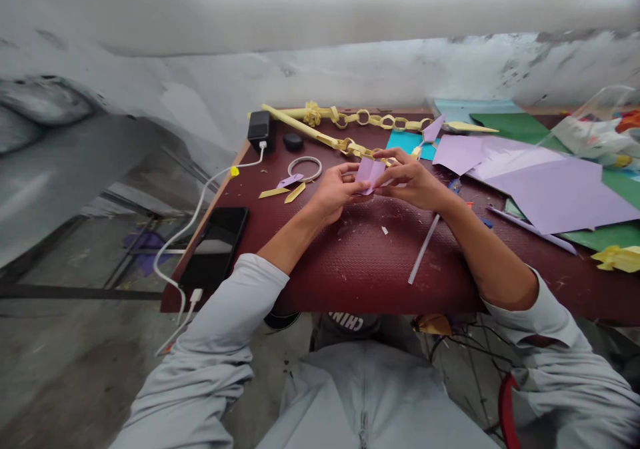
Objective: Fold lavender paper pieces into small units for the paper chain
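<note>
Left hand (334, 189) and right hand (411, 179) both pinching one small folded lilac paper (369, 174), held between them over the maroon bench (350, 262). Yellow paper chain (346, 146) just beyond; tape roll (306, 159) and yellow scraps (295, 192) to the left. Lilac sheets (555, 192) on the right, black phone (215, 246) by left edge.

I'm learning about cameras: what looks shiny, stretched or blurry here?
Head view: a pale reflection on the black phone; washed-out brightness along the top edge; grey sleeves look stretched toward the bottom corners; far left looks smeary; the folded purple paper looks clearer.
</note>
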Tool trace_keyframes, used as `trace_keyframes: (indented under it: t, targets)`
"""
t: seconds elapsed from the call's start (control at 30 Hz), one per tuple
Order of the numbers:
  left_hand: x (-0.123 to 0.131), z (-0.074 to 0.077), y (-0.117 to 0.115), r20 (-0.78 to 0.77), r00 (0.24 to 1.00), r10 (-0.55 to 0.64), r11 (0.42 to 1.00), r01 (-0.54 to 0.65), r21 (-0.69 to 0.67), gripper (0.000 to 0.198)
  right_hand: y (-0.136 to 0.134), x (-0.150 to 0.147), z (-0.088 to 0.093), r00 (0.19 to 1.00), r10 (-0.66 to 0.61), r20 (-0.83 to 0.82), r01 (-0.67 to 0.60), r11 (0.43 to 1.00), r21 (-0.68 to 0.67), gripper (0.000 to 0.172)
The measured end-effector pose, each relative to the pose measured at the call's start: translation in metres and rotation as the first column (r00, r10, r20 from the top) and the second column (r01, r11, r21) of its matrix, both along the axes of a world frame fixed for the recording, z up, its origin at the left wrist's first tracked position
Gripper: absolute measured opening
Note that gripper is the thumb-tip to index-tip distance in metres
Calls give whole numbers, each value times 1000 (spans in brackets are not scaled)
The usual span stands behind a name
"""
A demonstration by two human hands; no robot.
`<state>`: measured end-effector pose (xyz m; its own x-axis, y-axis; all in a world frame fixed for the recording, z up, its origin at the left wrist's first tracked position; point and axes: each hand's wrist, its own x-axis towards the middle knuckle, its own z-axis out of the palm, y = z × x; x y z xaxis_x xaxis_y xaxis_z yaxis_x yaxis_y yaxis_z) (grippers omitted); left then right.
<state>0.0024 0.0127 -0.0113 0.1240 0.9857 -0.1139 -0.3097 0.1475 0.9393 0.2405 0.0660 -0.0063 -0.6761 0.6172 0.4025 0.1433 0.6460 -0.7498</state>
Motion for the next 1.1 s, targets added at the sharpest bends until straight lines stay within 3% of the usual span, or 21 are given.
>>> trace_keyframes:
  t: [0.23,0.47,0.77,1.1]
  targets:
    - [-2,4,-4,30,999,-40,999,40,-7,65,-2,-2,6,997,-71,-31,70,997,-7,36]
    - [1,3,-7,29,996,-84,995,82,53,67,-3,-7,7,996,-86,-38,79,984,-163,38]
    - [1,3,-9,7,998,-59,998,59,16,57,-12,-8,9,998,-64,3,62,947,-314,38]
    - [4,6,-12,5,999,-47,999,47,6,51,-13,-14,10,993,-109,-42,95,962,-256,53]
